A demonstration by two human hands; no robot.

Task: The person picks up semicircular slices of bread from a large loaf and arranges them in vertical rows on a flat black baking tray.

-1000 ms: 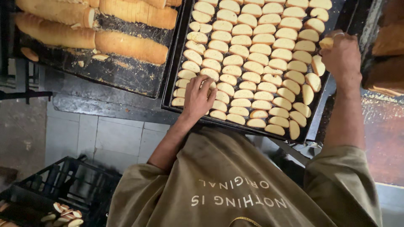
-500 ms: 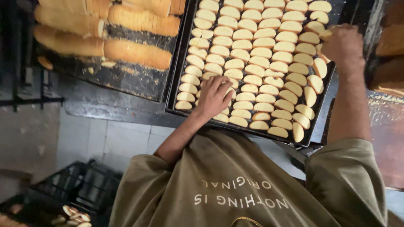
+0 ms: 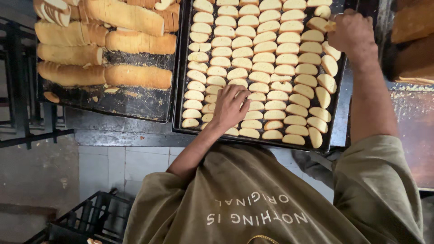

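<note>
A dark baking tray (image 3: 335, 135) is filled with rows of pale sliced bread rusks (image 3: 271, 58). My left hand (image 3: 231, 106) lies flat, fingers spread, on slices near the tray's front left part. My right hand (image 3: 352, 32) is at the tray's far right edge, fingers closed on one slice (image 3: 329, 25), next to slices standing along that edge.
A second dark tray (image 3: 135, 104) to the left carries several long sliced loaves (image 3: 135, 43) and crumbs. Brown loaves (image 3: 413, 40) sit at the right edge. A black crate (image 3: 86, 221) stands on the tiled floor below left. My olive shirt fills the bottom of the view.
My right hand has moved farther along the tray's right edge with the slice in it. My left hand stays pressed on the front slices, shifting only slightly.
</note>
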